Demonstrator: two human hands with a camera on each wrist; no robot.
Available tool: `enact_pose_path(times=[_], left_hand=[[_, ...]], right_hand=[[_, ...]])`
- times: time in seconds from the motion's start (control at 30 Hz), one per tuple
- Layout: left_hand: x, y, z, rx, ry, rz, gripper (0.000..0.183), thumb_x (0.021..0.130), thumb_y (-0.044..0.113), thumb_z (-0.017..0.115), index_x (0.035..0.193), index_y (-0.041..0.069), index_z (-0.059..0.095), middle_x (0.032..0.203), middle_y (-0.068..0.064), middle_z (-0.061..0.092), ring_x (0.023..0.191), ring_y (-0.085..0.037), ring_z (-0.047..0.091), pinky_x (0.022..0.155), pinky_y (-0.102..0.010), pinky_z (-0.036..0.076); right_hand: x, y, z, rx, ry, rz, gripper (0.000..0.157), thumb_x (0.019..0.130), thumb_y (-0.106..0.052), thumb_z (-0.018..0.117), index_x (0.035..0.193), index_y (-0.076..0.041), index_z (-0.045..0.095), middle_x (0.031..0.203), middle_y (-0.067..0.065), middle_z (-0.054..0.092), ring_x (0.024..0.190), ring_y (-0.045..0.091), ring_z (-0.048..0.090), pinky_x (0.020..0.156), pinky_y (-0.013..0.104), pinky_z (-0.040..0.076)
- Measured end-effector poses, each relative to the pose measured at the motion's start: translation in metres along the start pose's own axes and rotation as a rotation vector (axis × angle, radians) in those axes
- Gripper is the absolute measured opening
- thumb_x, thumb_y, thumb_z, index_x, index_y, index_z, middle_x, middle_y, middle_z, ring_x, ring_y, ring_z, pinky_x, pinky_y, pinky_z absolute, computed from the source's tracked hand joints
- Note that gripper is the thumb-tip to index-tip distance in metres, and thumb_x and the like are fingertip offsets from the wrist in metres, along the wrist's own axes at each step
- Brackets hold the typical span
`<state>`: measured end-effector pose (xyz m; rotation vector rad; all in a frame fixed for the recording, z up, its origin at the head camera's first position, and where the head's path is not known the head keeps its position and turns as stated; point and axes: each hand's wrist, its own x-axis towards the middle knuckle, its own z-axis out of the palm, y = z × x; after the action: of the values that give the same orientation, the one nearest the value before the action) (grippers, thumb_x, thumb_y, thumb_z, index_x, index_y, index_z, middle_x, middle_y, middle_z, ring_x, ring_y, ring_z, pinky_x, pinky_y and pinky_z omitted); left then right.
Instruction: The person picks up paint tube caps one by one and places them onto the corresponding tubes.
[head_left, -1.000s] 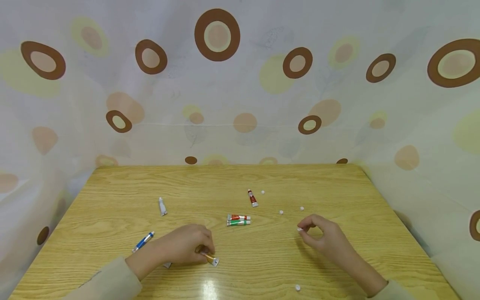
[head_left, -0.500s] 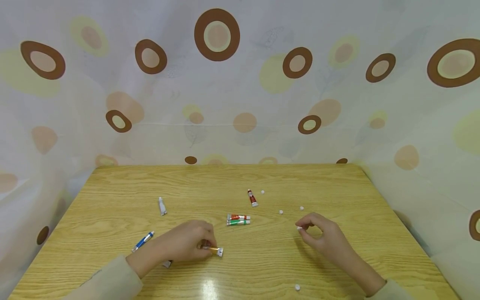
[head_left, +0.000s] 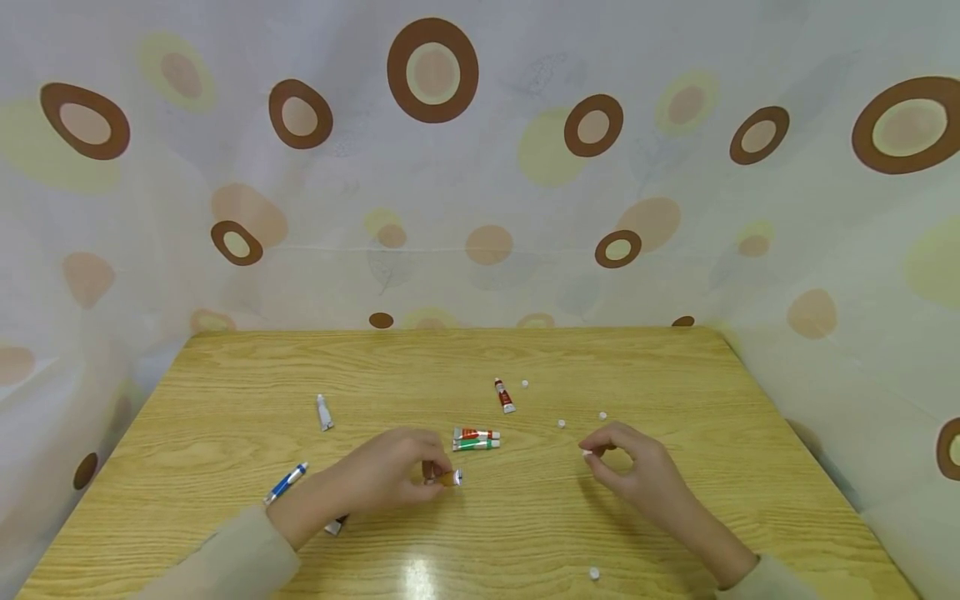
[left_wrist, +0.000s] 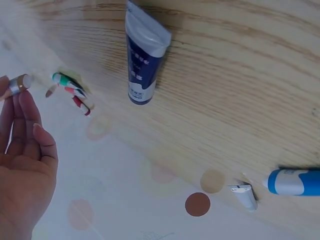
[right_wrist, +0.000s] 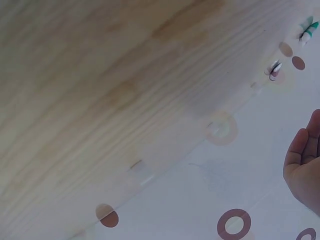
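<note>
My left hand [head_left: 393,468] pinches a small gold-ochre paint tube [head_left: 452,478] between thumb and fingers, its crimped silver end pointing right. The hand covers the rest of that tube. Between thumb and index finger of my right hand [head_left: 633,463] is a small white cap [head_left: 586,452], held above the table. Just beyond the left hand, a red paint tube [head_left: 474,434] and a green paint tube [head_left: 472,445] lie side by side. In the right wrist view only part of the right hand [right_wrist: 306,165] shows, at the edge.
Loose white caps lie at the right, one near the front [head_left: 595,573]. A dark red tube [head_left: 504,396] and a white tube [head_left: 324,412] lie farther back. By the left forearm are a blue tube [head_left: 287,482] and a dark blue tube [left_wrist: 142,62]. Patterned cloth [head_left: 480,183] surrounds the table.
My left hand has moved away from me and to the right with the ochre tube, which has turned to lie nearly level. The right hand has shifted slightly left with the cap.
</note>
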<state>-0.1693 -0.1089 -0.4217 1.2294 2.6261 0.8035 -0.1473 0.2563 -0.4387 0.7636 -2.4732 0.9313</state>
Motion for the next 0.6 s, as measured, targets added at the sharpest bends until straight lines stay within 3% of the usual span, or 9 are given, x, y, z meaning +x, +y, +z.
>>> enact_pose_path(times=[0.4, 0.6], left_hand=[[0.012, 0.008, 0.006, -0.087, 0.059, 0.003, 0.018, 0.084, 0.004, 0.073, 0.098, 0.013, 0.067, 0.089, 0.009, 0.066, 0.086, 0.0, 0.06, 0.081, -0.026, 0.059], [0.019, 0.01, 0.011, -0.101, 0.096, 0.032, 0.02, 0.085, 0.003, 0.073, 0.102, 0.01, 0.066, 0.091, 0.009, 0.067, 0.087, -0.001, 0.062, 0.08, -0.024, 0.058]], right_hand=[[0.004, -0.006, 0.007, 0.045, -0.008, -0.008, 0.029, 0.081, 0.008, 0.079, 0.096, -0.016, 0.074, 0.092, -0.011, 0.071, 0.083, -0.001, 0.063, 0.082, 0.021, 0.058], [0.004, -0.009, 0.009, 0.06, -0.014, -0.011, 0.033, 0.08, 0.009, 0.078, 0.096, -0.019, 0.073, 0.092, -0.011, 0.072, 0.083, 0.0, 0.063, 0.081, 0.023, 0.058]])
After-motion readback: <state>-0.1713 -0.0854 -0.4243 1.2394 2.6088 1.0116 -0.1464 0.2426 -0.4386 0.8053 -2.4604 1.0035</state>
